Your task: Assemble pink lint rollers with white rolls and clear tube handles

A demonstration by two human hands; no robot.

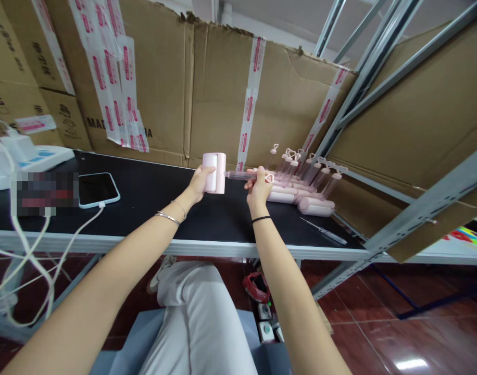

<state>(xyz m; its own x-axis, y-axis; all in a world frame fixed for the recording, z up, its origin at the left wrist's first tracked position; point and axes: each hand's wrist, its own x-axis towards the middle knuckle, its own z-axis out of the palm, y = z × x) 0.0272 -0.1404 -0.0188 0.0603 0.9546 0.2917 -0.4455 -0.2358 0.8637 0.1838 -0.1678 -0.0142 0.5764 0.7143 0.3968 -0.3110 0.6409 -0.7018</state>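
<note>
My left hand (pixel 200 183) is closed around a pink-and-white rounded case (pixel 214 173), raised above the black tabletop. My right hand (pixel 258 191) grips a clear pink tube (pixel 238 175) with a heart-shaped loop (pixel 269 178) at its end. The tube's narrow tip meets or nearly meets the right side of the case; whether it is inserted cannot be made out. To the right lie several similar pink cases (pixel 316 206) with clear tubes and heart loops standing up from them. A thin clear-handled screwdriver (pixel 328 234) rests near the front edge.
At the left, a phone (pixel 99 188) lies on the black table (pixel 156 182), with white cables (pixel 47 245) hanging over the edge. Taped cardboard (pixel 218 88) walls the back. A metal shelf post (pixel 410 213) stands at the right.
</note>
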